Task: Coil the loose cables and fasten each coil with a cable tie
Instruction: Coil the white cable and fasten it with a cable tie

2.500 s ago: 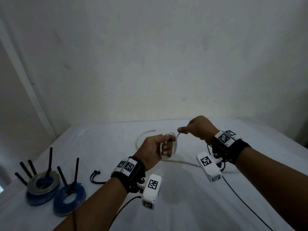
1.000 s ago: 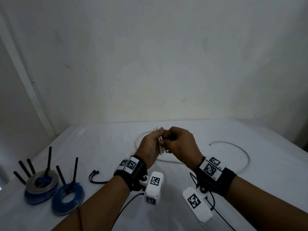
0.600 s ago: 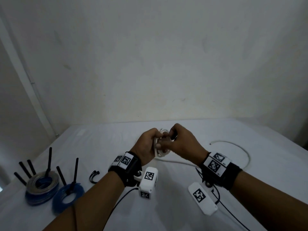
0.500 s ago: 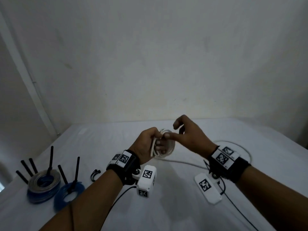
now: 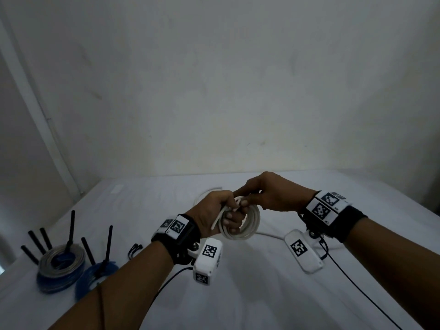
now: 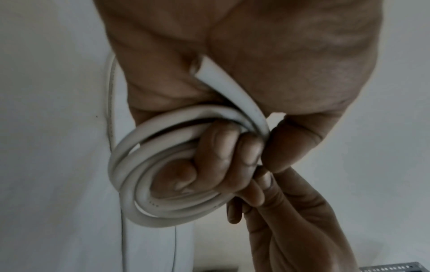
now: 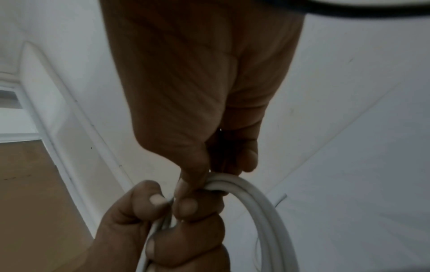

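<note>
Hands: left hand (image 5: 215, 215) is curled through the white coil (image 5: 247, 225) and clamps its turns against the palm; right hand (image 5: 269, 194) pinches the top of the same coil with thumb and fingertips, beside the left thumb
Coil: held in the air above the white table (image 5: 262, 294), several turns together; a short cut end (image 6: 209, 71) stands out of the left fist, free
Loose part: more white cable (image 5: 271, 235) lies on the table under the hands and curves behind them; I judge the coiling is not yet finished
Left side of table: two finished coils, a grey and blue one (image 5: 60, 265) and a blue one (image 5: 95, 277), with black ties (image 5: 71, 231) standing up; small black ties (image 5: 134, 249) lie between them and the hands
Risk: no tie is on the white coil; the cable looks stiff, so if one hand lets go to reach a tie, the turns may spring open; the free end may also slip out
</note>
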